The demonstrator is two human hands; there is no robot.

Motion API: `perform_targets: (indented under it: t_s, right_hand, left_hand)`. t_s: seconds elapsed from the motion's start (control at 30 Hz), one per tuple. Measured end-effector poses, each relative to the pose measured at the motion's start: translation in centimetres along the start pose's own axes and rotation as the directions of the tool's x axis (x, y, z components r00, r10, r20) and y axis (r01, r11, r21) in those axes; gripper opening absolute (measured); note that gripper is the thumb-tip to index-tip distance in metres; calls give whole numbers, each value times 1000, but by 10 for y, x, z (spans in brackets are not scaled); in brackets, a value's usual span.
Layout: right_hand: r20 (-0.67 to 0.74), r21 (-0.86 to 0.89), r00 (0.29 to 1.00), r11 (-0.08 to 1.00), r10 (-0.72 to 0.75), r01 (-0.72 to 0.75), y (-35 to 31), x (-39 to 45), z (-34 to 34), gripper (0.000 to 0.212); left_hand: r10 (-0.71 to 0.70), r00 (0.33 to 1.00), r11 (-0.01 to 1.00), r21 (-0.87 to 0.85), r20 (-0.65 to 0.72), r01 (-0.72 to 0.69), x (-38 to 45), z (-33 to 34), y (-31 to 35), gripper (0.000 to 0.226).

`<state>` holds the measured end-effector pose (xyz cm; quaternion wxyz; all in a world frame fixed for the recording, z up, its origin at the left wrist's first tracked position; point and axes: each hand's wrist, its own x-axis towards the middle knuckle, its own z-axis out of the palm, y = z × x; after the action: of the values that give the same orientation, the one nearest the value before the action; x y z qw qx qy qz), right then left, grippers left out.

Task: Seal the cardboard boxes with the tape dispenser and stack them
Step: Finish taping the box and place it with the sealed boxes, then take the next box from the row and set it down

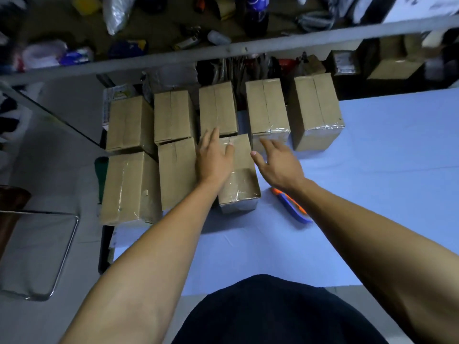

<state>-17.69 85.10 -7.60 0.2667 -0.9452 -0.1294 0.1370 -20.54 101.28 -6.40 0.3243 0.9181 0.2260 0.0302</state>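
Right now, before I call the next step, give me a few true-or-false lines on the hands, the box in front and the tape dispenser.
1. The left hand rests on the front box. True.
2. The right hand grips the tape dispenser. False: its fingers are spread and hold nothing; the dispenser lies on the table beside the right forearm.
3. The front box shows clear tape on its near end. True.
4. The front box is stacked on another box. False: it stands on the table.
5. Only two boxes are on the table. False: eight are visible.

8 cardboard boxes (238, 170) on table. 1 tape dispenser (293, 207). 2 hands (213, 155).
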Motion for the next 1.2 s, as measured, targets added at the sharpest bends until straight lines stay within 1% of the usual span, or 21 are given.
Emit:
perform_targets:
  t_s: [0.03,0.1,0.2,0.27,0.33,0.43,0.5,0.6,0.7,0.8,1.0,1.13,1.2]
  right_hand:
    - [-61,-94,997,995,-47,41,1,-3,-10,55]
    - [-149,-273,982,959,-120,76,4,-11,-32,58]
    - [-227,-433,968,901,-109,-1,12,-31,-66,61]
    - [-294,-476,954,874,-57,-94,21,-54,-83,60]
    - [-354,-474,935,859,14,-192,30,-84,-93,59]
    - [-425,-452,896,829,126,-330,48,-131,-106,61]
    - [-466,-429,865,808,185,-404,58,-162,-115,61]
    - [-492,-418,828,761,269,-496,68,-204,-128,62]
    - [-510,-407,788,711,344,-574,84,-242,-140,64]
    - [-527,-365,740,675,418,-642,106,-278,-157,65]
    - [-551,-274,663,640,507,-718,155,-346,-195,65]
    - [-559,-240,628,620,541,-747,190,-385,-222,65]
    - [-571,-218,606,609,554,-762,207,-402,-236,64]
  left_hand:
    - [91,995,992,89,30,-93,1,-6,7,59]
    - [222,968,935,257,114,-244,4,-16,23,63]
    - [347,916,837,372,203,-400,5,-25,55,64]
    - [418,867,770,401,270,-496,-1,-24,76,65]
    - [483,805,697,406,343,-591,-12,-17,94,65]
    - [591,684,574,373,427,-729,-43,-5,125,63]
    - [653,602,480,364,459,-798,-66,3,144,62]
    - [709,508,358,370,490,-857,-99,16,172,63]
    - [720,426,293,317,548,-902,-132,28,199,64]
    - [747,358,230,289,559,-929,-162,40,229,64]
    - [750,311,181,271,584,-946,-221,71,292,66]
    - [746,310,182,266,590,-946,-260,97,331,66]
    - [744,297,174,255,599,-951,-277,110,351,66]
